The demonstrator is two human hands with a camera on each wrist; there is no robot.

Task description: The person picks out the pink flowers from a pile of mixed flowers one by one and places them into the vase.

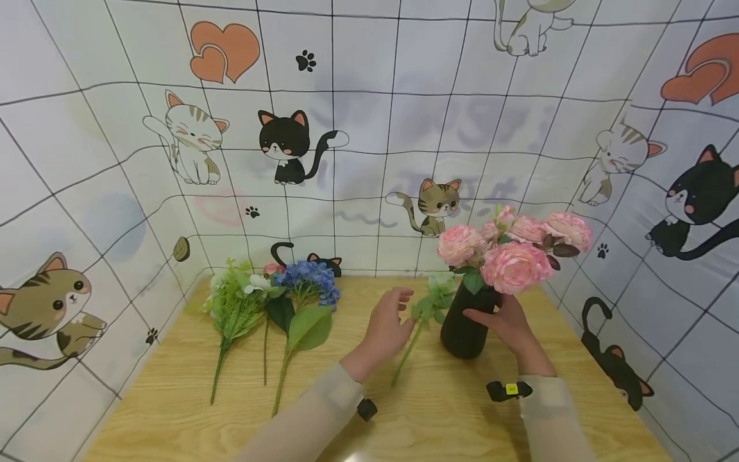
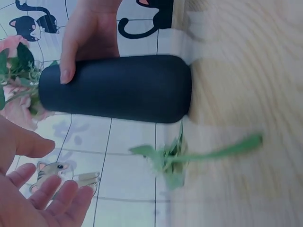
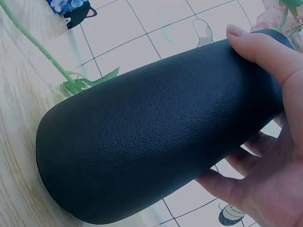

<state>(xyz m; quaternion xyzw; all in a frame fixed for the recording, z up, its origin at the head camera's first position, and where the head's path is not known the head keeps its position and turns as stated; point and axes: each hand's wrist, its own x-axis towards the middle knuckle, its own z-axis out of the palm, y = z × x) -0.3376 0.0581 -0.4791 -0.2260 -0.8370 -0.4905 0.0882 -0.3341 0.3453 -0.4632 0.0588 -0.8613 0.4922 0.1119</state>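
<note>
A black vase (image 1: 464, 325) with pink artificial flowers (image 1: 516, 266) in its mouth is at the right of the table. My right hand (image 1: 509, 324) grips its upper part, thumb (image 3: 258, 47) on the near side and fingers behind. My left hand (image 1: 382, 330) is apart from the vase, to its left, fingers loosely bent with nothing in them, as the left wrist view also shows. Between that hand and the vase lies a flower stem (image 1: 411, 346) with green leaves and a pale bloom (image 1: 441, 285). In the left wrist view the stem (image 2: 218, 152) is blurred.
On the left side of the wooden table (image 1: 173, 410) lie a white-flowered green spray (image 1: 233, 308), a blue hydrangea (image 1: 308, 282) with broad leaves, and a thin stem (image 1: 265, 353) between them. White cloth walls (image 1: 358, 128) printed with cats enclose the table's back and sides.
</note>
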